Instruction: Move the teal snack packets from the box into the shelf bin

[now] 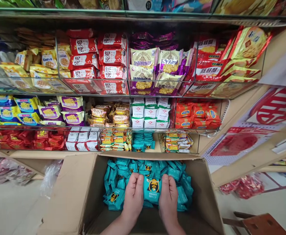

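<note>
An open cardboard box stands in front of me, holding several small teal snack packets. My left hand and my right hand are both down inside it, palms facing each other. Their fingers curl around a bunch of the teal packets held between them. On the lowest shelf straight ahead, a glass compartment holds more of the same teal packets.
Glass-fronted shelves full of wrapped snacks rise behind the box. A wooden panel with red paper goods leans at right. A wooden stool sits at lower right. Plastic bags lie at left on the floor.
</note>
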Available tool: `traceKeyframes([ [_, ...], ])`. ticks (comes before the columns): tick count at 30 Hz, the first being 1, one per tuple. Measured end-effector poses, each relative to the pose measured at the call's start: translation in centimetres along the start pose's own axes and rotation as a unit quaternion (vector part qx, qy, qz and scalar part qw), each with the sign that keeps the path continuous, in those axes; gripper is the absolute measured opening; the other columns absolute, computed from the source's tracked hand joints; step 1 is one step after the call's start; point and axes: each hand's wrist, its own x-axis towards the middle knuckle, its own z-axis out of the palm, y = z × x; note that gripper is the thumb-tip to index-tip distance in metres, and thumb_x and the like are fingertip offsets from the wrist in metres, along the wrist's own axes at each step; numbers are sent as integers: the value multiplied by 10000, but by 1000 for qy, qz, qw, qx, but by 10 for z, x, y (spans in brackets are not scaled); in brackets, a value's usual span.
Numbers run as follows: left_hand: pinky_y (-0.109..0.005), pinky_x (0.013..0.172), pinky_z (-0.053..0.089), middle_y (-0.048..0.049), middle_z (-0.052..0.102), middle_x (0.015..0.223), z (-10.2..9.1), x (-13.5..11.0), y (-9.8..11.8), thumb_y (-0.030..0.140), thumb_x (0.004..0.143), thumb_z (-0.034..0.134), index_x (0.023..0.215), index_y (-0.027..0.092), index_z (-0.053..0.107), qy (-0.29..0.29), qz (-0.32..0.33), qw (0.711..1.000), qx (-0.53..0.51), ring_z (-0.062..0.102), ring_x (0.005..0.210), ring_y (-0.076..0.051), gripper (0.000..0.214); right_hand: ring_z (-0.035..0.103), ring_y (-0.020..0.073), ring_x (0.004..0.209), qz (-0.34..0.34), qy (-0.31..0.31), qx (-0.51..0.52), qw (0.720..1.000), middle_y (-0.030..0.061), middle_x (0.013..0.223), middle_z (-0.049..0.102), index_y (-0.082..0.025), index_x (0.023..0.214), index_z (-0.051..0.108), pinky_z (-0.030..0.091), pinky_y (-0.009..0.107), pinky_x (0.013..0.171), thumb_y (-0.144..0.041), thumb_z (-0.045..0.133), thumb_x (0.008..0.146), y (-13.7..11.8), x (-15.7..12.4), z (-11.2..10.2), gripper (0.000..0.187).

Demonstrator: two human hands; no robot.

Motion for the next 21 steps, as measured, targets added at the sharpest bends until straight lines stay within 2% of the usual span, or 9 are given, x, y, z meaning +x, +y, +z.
traceKeyframes([
  [4, -208, 613, 399, 20, 443, 665, -7, 0, -4, 405, 791, 423, 739, 189, 478, -39, -18, 999, 17, 428, 632, -111, 229, 324, 103, 520, -18, -40, -47, 998, -63, 547, 307, -211, 584, 332, 310, 206, 472, -460, 392, 797, -1, 3, -6, 333],
  [7, -244, 709, 426, -10, 537, 792, -18, 6, 1, 388, 728, 525, 917, 198, 530, -129, -8, 990, 54, 505, 749, -140, 269, 332, 98, 511, -60, -102, -98, 988, -63, 523, 321, -202, 561, 345, 300, 208, 484, -440, 428, 790, -3, 6, -12, 341],
  [9, -257, 750, 428, -23, 576, 811, -22, 9, 5, 370, 699, 566, 883, 198, 572, -175, 8, 981, 81, 531, 789, -153, 252, 348, 94, 505, -65, -126, -90, 986, -61, 519, 345, -197, 563, 371, 309, 206, 488, -428, 441, 789, -5, 5, -13, 331],
  [10, -258, 753, 429, -26, 589, 802, -22, 9, 6, 366, 702, 565, 833, 194, 587, -173, 14, 981, 91, 539, 788, -155, 217, 380, 96, 518, -54, -133, -69, 987, -54, 537, 386, -195, 588, 404, 328, 204, 497, -427, 449, 786, -6, 4, -13, 308],
  [12, -256, 726, 440, -24, 599, 775, -19, 8, 7, 371, 724, 539, 781, 185, 585, -122, 17, 988, 93, 550, 759, -153, 200, 484, 121, 618, -7, -158, -2, 987, -19, 664, 518, -197, 744, 491, 392, 213, 554, -426, 498, 758, -5, -1, -12, 230],
  [14, -251, 685, 451, -18, 594, 742, -14, 4, 6, 383, 742, 513, 782, 177, 564, -71, 2, 994, 81, 553, 723, -147, 216, 553, 163, 761, 59, -207, 62, 975, 26, 864, 595, -211, 964, 487, 445, 254, 640, -422, 556, 719, -3, -7, -11, 330],
  [17, -251, 692, 454, -26, 589, 782, -14, 4, 5, 364, 791, 447, 841, 180, 540, -82, 8, 993, 84, 553, 753, -144, 212, 575, 197, 852, 98, -271, 60, 956, 54, 969, 610, -212, 1053, 463, 462, 310, 728, -401, 564, 719, -6, -11, -15, 397],
  [19, -262, 735, 444, -40, 579, 862, -25, 13, 11, 318, 817, 409, 912, 190, 528, -103, 81, 983, 128, 543, 823, -148, 198, 579, 200, 840, 39, -277, -27, 960, 56, 928, 620, -202, 1007, 491, 462, 317, 735, -372, 548, 736, -17, -3, -22, 325],
  [21, -286, 798, 417, -53, 566, 921, -46, 34, 23, 278, 815, 416, 940, 194, 527, -105, 193, 952, 211, 520, 898, -160, 187, 569, 203, 850, -87, -259, -149, 950, 56, 922, 611, -203, 967, 503, 452, 318, 746, -328, 543, 739, -37, 15, -29, 263],
])
